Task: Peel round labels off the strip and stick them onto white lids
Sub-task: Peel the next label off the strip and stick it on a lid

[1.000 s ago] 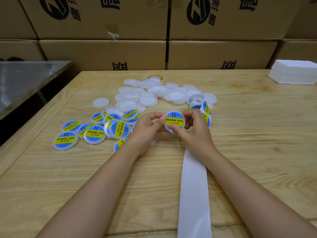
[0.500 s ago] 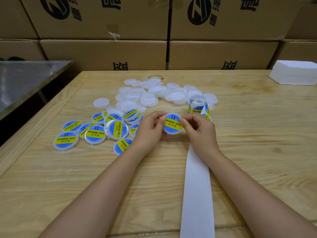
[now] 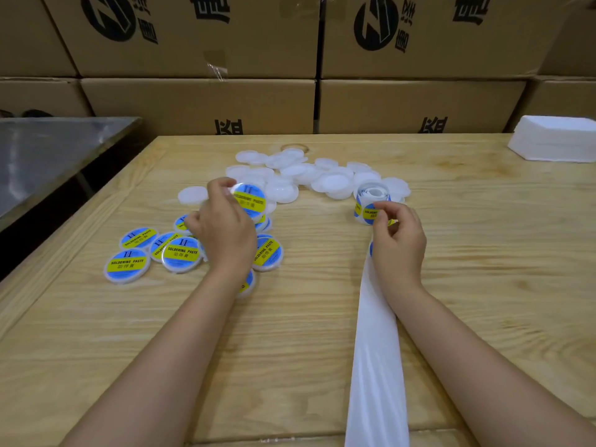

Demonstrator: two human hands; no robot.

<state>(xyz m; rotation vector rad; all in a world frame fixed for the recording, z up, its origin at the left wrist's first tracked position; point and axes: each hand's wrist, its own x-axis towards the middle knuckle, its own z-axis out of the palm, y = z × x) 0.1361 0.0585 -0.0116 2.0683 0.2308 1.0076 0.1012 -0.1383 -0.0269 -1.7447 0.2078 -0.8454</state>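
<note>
One lid labelled, our right hand at the roll.

Our left hand (image 3: pixel 222 233) curls its fingers round a labelled lid (image 3: pixel 250 201) above the finished lids (image 3: pixel 180 253) on the table's (image 3: pixel 483 253) left. Our right hand (image 3: pixel 400 246) pinches the label strip (image 3: pixel 369 211) at the roll (image 3: pixel 372 193), beside the plain white lids (image 3: pixel 335 183); bare backing (image 3: pixel 375 366) trails toward us.

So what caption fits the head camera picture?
Left hand holds a labelled lid over the finished pile while right hand pinches the next label on the roll.
</note>
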